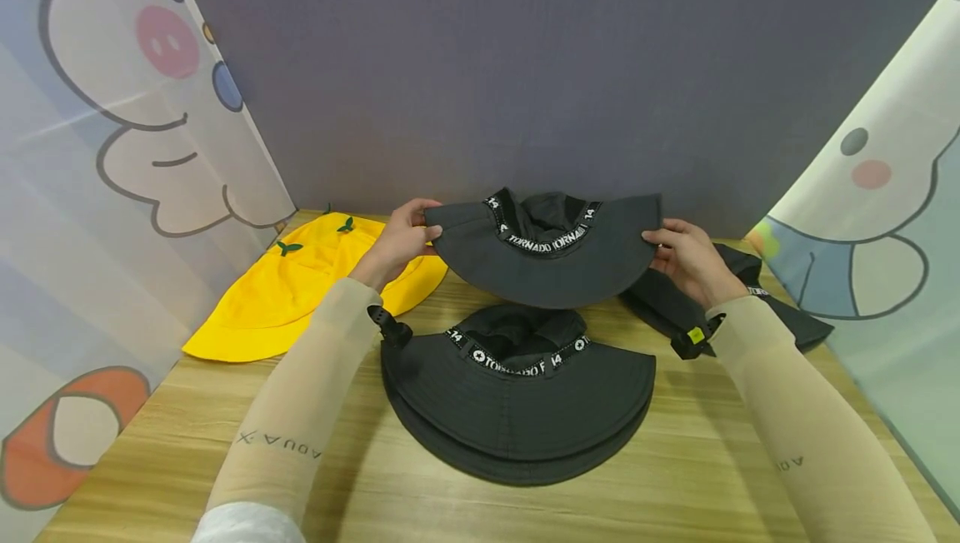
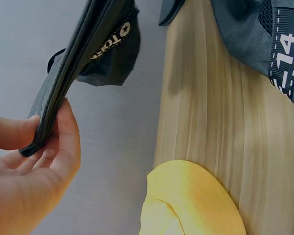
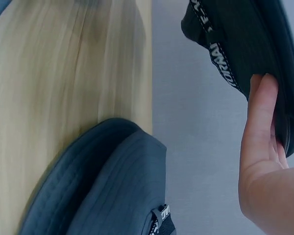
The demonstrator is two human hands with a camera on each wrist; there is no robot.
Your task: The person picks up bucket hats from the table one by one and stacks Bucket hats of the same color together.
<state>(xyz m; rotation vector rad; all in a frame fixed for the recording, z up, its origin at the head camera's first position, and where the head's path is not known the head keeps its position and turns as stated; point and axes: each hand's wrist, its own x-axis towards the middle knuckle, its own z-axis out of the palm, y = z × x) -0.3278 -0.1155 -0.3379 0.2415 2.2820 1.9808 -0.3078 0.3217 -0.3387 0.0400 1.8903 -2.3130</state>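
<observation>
A dark grey bucket hat, folded with its lettered inner band showing, is held up above the table by both hands. My left hand pinches one end of its brim, thumb on the near side; the left wrist view shows the brim between thumb and fingers. At the opposite end my right hand grips the brim, and its fingers lie along the cloth in the right wrist view. Below, on the table, lies another folded dark hat, apparently two brim layers thick.
Yellow hats with green sprouts lie at the left, partly behind my left arm. More dark hats lie at the right behind my right wrist. A grey wall stands at the back of the wooden table, with printed cartoon panels at both sides.
</observation>
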